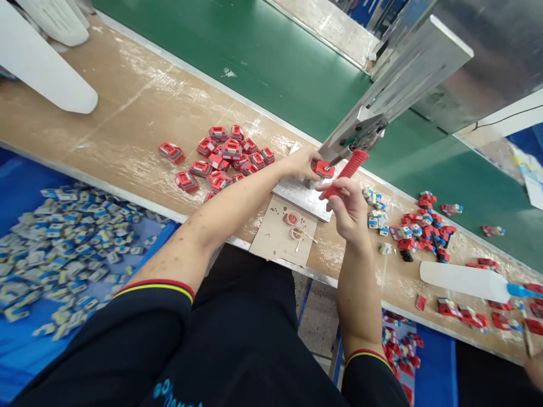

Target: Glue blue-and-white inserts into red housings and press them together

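My left hand (302, 164) has its fingers closed on a small red plastic part (324, 168), holding it under the tip of a metal press (360, 127). The part sits over a metal base plate (292, 194). My right hand (350, 210) is wrapped round the lower end of the press's red ribbed lever handle (354, 163), which tilts up and to the right. A cardboard sheet (271, 232) in front of the plate bears two little cups of reddish stuff (292, 219) and cotton swabs (300, 240).
Left of the plate lies a heap of red-and-grey parts (231, 150). Blue-and-white pieces (375, 215), mixed red parts (413, 229) and a white bottle (464, 280) lie on the right. A blue bin (76, 249) holds many grey-blue pieces. Behind runs a green belt (254, 62). Another person's hand (535, 370) shows at lower right.
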{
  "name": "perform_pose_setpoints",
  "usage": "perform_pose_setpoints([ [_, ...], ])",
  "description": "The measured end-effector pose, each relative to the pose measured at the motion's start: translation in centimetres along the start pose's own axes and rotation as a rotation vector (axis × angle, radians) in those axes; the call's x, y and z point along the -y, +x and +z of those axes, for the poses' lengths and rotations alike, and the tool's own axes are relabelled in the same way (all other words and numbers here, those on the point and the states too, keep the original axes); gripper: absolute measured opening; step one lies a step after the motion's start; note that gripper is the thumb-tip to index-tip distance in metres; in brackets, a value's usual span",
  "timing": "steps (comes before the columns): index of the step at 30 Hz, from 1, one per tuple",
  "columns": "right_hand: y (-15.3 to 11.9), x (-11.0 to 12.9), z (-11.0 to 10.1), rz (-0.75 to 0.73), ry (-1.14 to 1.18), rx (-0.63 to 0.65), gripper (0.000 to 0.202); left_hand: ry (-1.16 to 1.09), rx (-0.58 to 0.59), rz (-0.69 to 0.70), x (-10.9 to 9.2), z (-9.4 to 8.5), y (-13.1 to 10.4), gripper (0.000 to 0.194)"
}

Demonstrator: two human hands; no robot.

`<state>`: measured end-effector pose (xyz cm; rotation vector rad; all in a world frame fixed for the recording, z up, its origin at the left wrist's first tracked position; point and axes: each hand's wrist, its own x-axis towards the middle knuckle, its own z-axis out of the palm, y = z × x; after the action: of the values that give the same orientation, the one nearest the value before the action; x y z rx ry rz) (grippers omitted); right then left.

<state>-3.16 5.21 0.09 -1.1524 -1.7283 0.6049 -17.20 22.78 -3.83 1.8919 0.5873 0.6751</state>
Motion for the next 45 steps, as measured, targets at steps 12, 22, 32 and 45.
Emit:
perform_pose_setpoints([
  [12,-2.1,0.9,-1.4,0.024,-0.315,-0.133,0.048,0.079,-0.286,-0.102,-3.1,-1.5,-5.1,0.055],
  [22,-11.6,0.1,1.6,0.281,-0.254,0.007,0.036,-1.017,-0.428,-0.363,-7.1,2.5,-25.1,0.051],
  [32,-9.0,1.1,3.1,0.059,-0.388,0.063,0.013,-1.213,-0.411,-0.417,-5.5,5.8,-26.4,0.043],
  [45,-8.0,-0.2,4.7,-0.003,-0.361,-0.065,0.012,-1.269,-0.503,-0.475,-5.3,6.9,-26.2,0.038],
])
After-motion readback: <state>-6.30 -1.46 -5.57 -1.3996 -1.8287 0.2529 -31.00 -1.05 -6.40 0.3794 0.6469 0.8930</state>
